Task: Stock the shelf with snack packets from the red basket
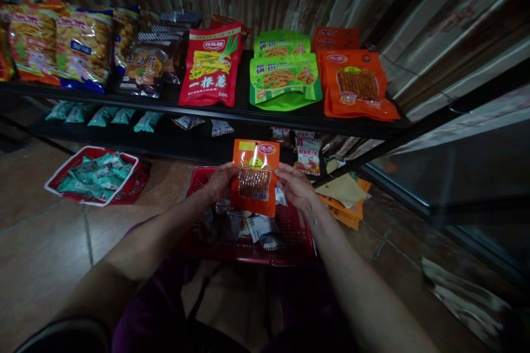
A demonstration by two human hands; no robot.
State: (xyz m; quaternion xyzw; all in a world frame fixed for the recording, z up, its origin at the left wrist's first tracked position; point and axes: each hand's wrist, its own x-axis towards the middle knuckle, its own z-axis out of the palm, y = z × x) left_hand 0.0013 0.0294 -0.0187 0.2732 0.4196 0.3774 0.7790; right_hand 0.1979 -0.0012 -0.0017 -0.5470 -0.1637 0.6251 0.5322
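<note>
Between my two hands is an orange snack packet (pixel 254 179) with a clear window showing brown strips. My left hand (pixel 221 181) pinches its left edge, and my right hand (pixel 295 183) grips the right edge. The packet is upright, its printed front turned toward me. Below it, a red plastic basket (pixel 296 234) holds several small wrapped snacks (pixel 260 227), partly hidden by the packet and my hands. Matching orange packets (pixel 356 85) lie stacked at the right end of the upper shelf.
The black shelf (pixel 149 100) carries green bags (pixel 284 80), a red bag (pixel 211 66) and several others. Teal packets (pixel 105 116) line the lower shelf. On the floor stand a second red basket (pixel 136 179) of teal packets and, at right, orange and tan packaging (pixel 345 198).
</note>
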